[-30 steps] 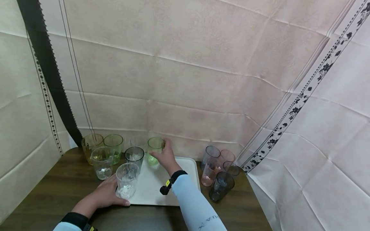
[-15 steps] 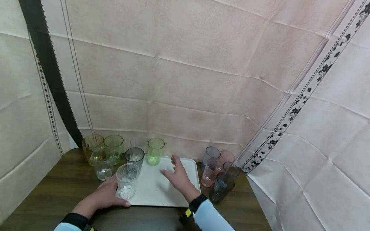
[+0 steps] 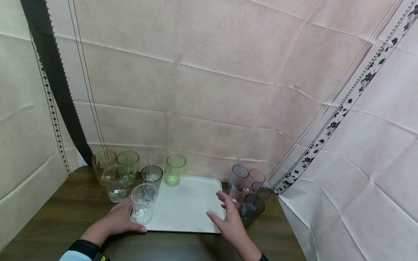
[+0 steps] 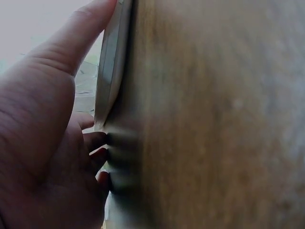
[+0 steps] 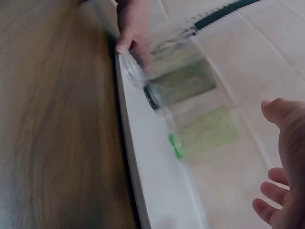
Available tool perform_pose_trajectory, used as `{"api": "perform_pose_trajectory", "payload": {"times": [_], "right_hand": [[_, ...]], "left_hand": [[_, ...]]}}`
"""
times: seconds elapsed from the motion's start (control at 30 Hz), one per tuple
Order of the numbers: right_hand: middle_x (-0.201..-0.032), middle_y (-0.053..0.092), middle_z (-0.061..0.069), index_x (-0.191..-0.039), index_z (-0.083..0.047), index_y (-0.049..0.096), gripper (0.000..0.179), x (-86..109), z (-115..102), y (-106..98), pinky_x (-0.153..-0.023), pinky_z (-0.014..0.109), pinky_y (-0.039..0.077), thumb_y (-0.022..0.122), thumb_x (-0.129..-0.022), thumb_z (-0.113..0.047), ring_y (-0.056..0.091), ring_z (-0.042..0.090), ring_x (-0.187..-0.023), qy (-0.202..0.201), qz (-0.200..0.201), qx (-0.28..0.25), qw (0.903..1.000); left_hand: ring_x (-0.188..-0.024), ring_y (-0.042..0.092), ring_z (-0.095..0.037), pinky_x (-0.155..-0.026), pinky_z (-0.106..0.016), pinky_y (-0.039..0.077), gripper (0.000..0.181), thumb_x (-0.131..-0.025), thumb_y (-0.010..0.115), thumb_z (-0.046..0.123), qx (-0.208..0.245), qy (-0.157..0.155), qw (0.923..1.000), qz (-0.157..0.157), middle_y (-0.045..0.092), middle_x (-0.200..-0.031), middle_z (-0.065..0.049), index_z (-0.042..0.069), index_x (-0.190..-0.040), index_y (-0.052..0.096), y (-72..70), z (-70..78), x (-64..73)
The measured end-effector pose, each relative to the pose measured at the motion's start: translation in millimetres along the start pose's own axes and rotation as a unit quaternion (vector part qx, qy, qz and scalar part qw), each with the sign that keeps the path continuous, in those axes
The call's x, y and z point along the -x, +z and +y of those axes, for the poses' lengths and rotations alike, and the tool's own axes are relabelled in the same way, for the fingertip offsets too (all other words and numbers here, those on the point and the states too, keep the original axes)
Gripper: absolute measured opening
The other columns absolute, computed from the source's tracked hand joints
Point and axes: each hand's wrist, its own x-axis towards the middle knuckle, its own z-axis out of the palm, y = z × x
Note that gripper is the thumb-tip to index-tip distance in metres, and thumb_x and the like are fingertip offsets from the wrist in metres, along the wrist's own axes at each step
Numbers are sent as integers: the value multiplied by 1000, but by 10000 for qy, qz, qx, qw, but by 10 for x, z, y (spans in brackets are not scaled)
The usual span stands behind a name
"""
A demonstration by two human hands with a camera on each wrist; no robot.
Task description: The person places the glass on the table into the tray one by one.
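My left hand [image 3: 119, 219] holds the left front corner of the white tray [image 3: 191, 212]. Its thumb lies at the front edge, as the left wrist view [image 4: 52, 95] also shows; its other fingers are along the left side. Close by on the tray stands a clear glass [image 3: 142, 208]. Behind that are a smoky grey glass [image 3: 152, 175] and, at the back, a green glass [image 3: 175, 170]. Near the tray's right edge, my right hand [image 3: 232, 224] is held with thumb and fingers apart, gripping nothing. It partly hides a pink glass [image 3: 238, 188].
Left of the tray, a yellow glass [image 3: 102, 168], another green glass [image 3: 130, 165] and a clear glass [image 3: 115, 185] stand on the wooden table [image 3: 65, 214]. On the right, a bluish glass [image 3: 237, 174] and a dark grey glass [image 3: 252, 210] stand among others. Pale cloth [image 3: 209, 90] hangs behind.
My right hand has let go of the green glass at the tray's back and moved right and toward me, to the tray's right edge. The left hand has stayed at the corner.
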Motion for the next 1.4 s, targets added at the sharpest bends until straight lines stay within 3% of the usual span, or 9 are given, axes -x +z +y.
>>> {"api": "perform_pose_trajectory", "payload": {"times": [0.17, 0.27, 0.57, 0.83, 0.97, 1.23, 1.4], "right_hand": [[-142, 59, 5, -147, -14, 53, 70, 135, 9, -298, -104, 53, 49, 85, -87, -32, 55, 22, -128, 17, 988, 528, 9937], [-140, 58, 6, -146, -11, 54, 72, 178, 43, -504, -103, 51, 49, 86, -86, -35, 53, 22, -128, 51, 1504, 863, 9848], [-141, 52, 21, -150, -1, 46, 85, 257, 322, -898, -107, 57, 43, 86, -85, -40, 47, 35, -131, 705, 2252, 1495, 9602], [-149, 38, 29, -158, 4, 29, 119, 242, 615, -839, -112, 63, 35, 84, -77, -63, 39, 43, -137, 1664, 2143, 1147, 9556], [-152, 34, 33, -161, 5, 22, 128, 193, 723, -755, -115, 64, 32, 86, -74, -63, 36, 46, -139, 2057, 2147, 840, 9511], [-146, 41, 29, -156, 5, 30, 115, 126, 841, -621, -114, 64, 33, 91, -75, -50, 42, 41, -135, 1760, 2386, 448, 9540], [-145, 43, 28, -152, 5, 35, 104, 122, 867, -579, -113, 64, 35, 90, -78, -43, 44, 41, -134, 1801, 2471, 432, 9511]], "left_hand": [[-144, 22, -58, -110, -76, 24, 140, -63, 83, 76, 86, -145, 9998, -118, 26, -161, -37, -9, -159, 30, 12, -16, 1], [-145, 21, -57, -111, -76, 24, 141, -62, 83, 78, 105, -174, 9997, -136, 26, -162, -36, -9, -160, 30, 17, -20, 1], [-145, 21, -57, -110, -76, 24, 140, -63, 83, 77, 136, -106, 9998, -96, 25, -163, -36, -8, -160, 29, 4, -24, -3], [-144, 23, -57, -109, -76, 25, 139, -63, 84, 76, 148, -60, 9999, -50, 26, -162, -36, -8, -160, 30, -4, -10, 12], [-144, 24, -58, -109, -76, 27, 137, -64, 84, 75, 150, -19, 9999, -31, 26, -162, -36, -8, -160, 31, -20, 9, 25], [-143, 23, -58, -108, -77, 26, 136, -65, 84, 73, 144, 2, 9999, -45, 27, -161, -37, -9, -159, 31, -31, 13, 23], [-145, 22, -57, -110, -76, 25, 136, -65, 84, 74, 234, -50, 9996, -125, 26, -162, -35, -8, -160, 31, -24, 16, 15]]}}
